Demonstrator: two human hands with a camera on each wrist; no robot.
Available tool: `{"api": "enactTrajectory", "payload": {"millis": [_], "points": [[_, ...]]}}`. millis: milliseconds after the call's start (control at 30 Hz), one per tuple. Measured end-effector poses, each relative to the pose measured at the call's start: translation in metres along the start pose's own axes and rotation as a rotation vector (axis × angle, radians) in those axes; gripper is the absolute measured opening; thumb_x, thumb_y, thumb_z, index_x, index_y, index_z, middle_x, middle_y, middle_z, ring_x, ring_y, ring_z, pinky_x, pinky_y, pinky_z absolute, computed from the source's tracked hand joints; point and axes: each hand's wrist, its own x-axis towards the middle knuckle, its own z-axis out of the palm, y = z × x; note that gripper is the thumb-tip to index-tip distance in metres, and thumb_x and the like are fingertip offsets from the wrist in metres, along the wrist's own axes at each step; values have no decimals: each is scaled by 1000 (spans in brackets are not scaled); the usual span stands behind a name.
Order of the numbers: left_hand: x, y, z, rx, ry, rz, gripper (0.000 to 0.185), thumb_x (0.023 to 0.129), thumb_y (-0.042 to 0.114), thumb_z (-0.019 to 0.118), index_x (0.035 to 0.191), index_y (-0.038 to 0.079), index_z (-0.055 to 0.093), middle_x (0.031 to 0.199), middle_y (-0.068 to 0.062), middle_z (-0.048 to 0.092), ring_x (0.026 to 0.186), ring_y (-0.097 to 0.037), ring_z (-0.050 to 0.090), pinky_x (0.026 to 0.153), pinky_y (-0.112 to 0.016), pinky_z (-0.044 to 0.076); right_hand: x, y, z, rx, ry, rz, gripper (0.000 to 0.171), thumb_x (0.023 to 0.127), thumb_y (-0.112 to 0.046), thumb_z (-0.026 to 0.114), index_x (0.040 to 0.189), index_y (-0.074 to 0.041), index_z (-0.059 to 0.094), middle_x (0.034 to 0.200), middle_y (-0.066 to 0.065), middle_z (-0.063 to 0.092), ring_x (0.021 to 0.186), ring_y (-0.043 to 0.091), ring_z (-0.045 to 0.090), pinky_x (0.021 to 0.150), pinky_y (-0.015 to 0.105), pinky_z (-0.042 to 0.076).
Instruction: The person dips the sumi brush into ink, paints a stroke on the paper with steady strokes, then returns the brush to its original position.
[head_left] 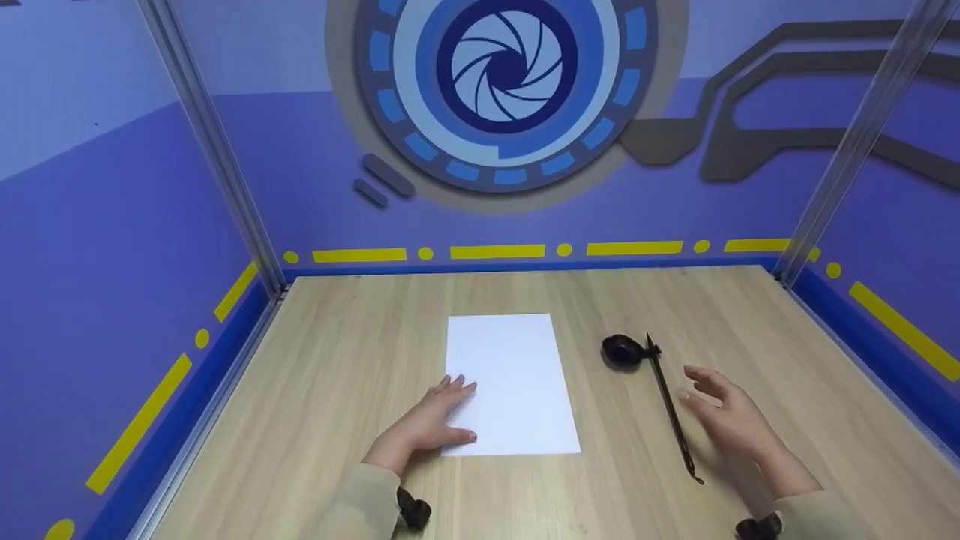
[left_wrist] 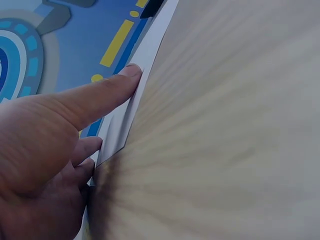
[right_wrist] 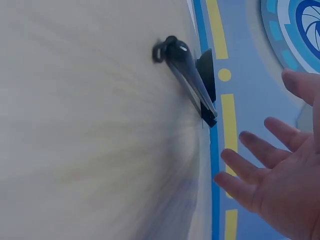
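Note:
A white sheet of paper [head_left: 517,382] lies in the middle of the table. My left hand [head_left: 431,420] rests on its left edge, thumb and fingers spread; the left wrist view has the thumb [left_wrist: 107,97] pressing along the paper's border. To the right is a slim dark brush [head_left: 673,412], its pointed tip away from me and a small loop at the near end. The tip end leans on a round black object [head_left: 622,351], like a small ink dish. Just right of the brush, my right hand [head_left: 731,416] hovers with loosely spread fingers, holding nothing.
The wooden table [head_left: 352,337] is bounded by blue-purple panels with yellow markings at the back and both sides. Metal posts [head_left: 217,150] stand at the back corners. Small black devices [head_left: 412,510] are strapped to both wrists, below light sleeves.

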Motion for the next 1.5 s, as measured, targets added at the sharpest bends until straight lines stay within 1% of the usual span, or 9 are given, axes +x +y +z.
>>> {"api": "enactTrajectory", "payload": {"millis": [200, 300, 467, 700, 900, 1067, 1167, 1300, 1500], "points": [[0, 3, 0, 23, -15, -9, 78, 88, 29, 82, 153, 5, 47, 169, -18, 28, 160, -41, 16, 130, -62, 16, -4, -1, 0, -32, -43, -9, 58, 102, -23, 64, 151, 1, 45, 154, 31, 46, 143, 53, 41, 111, 79, 33], [1, 3, -1, 27, -17, -15, 77, 88, 29, 82, 153, 5, 48, 169, -18, 28, 160, -41, 17, 130, -61, 17, -5, -2, -1, -87, -50, -42, 56, 100, -18, 67, 149, 0, 47, 152, 30, 49, 141, 52, 44, 110, 78, 35], [0, 2, -2, 32, -14, -19, 78, 87, 31, 82, 152, 5, 48, 169, -18, 29, 160, -41, 17, 130, -60, 17, -4, -3, -2, -203, -40, -124, 53, 97, -11, 70, 146, -1, 52, 149, 27, 53, 138, 51, 49, 109, 71, 41], [-2, 2, -3, 27, -13, -47, 77, 87, 31, 82, 152, 7, 49, 170, -16, 28, 160, -39, 17, 130, -60, 18, 0, -4, 4, -495, 13, -337, 46, 87, 3, 75, 132, -2, 66, 136, 21, 65, 127, 44, 61, 103, 60, 52], [0, 3, -4, 25, -14, -54, 77, 87, 31, 82, 153, 8, 49, 170, -14, 28, 161, -38, 17, 131, -59, 17, 8, -4, 7, -677, -10, -483, 40, 87, 6, 75, 125, -7, 72, 131, 13, 69, 120, 34, 67, 98, 51, 58], [0, 4, -4, 20, -17, -37, 77, 87, 30, 83, 152, 5, 49, 169, -17, 28, 160, -40, 17, 130, -60, 18, 14, 1, 5, -718, -27, -634, 33, 88, 6, 73, 117, -10, 76, 126, 11, 72, 115, 31, 69, 93, 49, 61], [-1, 4, -5, 21, -21, -20, 77, 87, 29, 83, 151, 3, 48, 169, -20, 28, 160, -42, 17, 130, -60, 17, 17, 5, 4, -734, -51, -732, 35, 87, 7, 71, 118, -9, 75, 126, 11, 72, 115, 32, 68, 91, 50, 61], [-1, 6, -6, 26, -22, -12, 78, 87, 29, 83, 151, 2, 48, 169, -20, 28, 159, -42, 18, 130, -61, 18, 20, 10, 4, -796, -88, -824, 42, 84, 7, 71, 122, -10, 74, 129, 11, 71, 116, 34, 67, 91, 52, 60], [0, 7, -6, 25, -18, -14, 77, 87, 29, 83, 151, 3, 48, 169, -20, 28, 159, -42, 18, 129, -62, 18, 26, 18, 7, -818, -61, -978, 43, 76, 9, 72, 116, -9, 75, 121, 10, 73, 110, 32, 68, 87, 46, 59]]}}
